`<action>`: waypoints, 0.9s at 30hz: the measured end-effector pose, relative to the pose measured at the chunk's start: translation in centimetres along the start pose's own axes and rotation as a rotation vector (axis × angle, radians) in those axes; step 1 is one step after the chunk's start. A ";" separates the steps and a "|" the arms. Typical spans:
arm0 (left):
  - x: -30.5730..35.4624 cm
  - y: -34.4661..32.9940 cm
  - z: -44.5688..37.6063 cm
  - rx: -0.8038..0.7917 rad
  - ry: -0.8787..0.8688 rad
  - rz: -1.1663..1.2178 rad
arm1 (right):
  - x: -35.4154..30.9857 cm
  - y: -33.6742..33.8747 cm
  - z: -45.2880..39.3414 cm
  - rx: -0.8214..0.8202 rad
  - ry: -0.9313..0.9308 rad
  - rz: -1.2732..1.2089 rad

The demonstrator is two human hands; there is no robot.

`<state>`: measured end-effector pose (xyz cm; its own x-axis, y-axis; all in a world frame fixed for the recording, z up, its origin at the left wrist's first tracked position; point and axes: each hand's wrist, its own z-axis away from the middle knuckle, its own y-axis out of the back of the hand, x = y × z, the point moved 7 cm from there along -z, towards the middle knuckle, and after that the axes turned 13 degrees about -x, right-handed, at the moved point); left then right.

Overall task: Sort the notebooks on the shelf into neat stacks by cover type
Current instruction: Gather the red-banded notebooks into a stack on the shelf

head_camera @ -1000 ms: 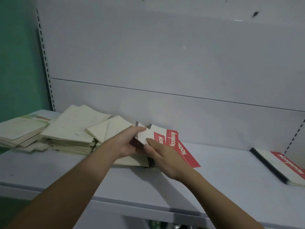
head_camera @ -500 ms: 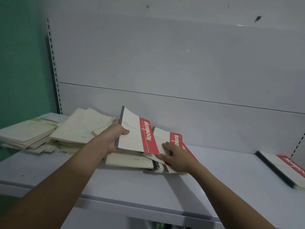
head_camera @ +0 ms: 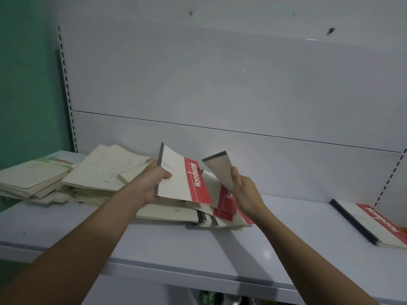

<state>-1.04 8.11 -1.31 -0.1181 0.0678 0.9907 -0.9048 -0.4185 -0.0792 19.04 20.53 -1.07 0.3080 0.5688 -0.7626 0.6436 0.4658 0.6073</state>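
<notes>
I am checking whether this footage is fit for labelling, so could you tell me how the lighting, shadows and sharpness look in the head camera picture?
Head view: dim, bluish, even light; soft arm shadows on the shelf, with a faint glare spot near its front; wide-angle bend at the edges; the notebook lifted by the right hand is slightly blurred, while the one in the left hand is sharper, its red band readable.
</notes>
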 end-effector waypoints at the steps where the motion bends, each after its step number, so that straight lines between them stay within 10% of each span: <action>1: -0.4 -0.5 -0.1 -0.013 0.024 -0.002 | -1.0 -0.4 0.4 -0.029 0.046 0.043; 9: -2.4 -1.7 -0.2 -0.045 0.085 0.115 | -5.2 -7.6 3.2 -0.371 0.363 0.473; 14: -1.7 0.4 0.5 0.002 -0.016 0.113 | -3.0 -4.5 0.9 -0.168 0.124 0.119; 20: -1.0 2.9 1.3 0.097 -0.079 0.119 | 2.3 -5.1 -0.3 -0.402 -0.118 0.335; 27: -1.7 3.1 1.3 0.109 -0.061 0.124 | 1.4 -4.3 -0.4 -0.261 -0.023 0.567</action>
<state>-3.16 5.54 -3.08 -0.1982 -0.0439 0.9792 -0.8348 -0.5159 -0.1921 16.41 19.62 -4.70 0.5682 0.7630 -0.3081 0.1835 0.2475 0.9513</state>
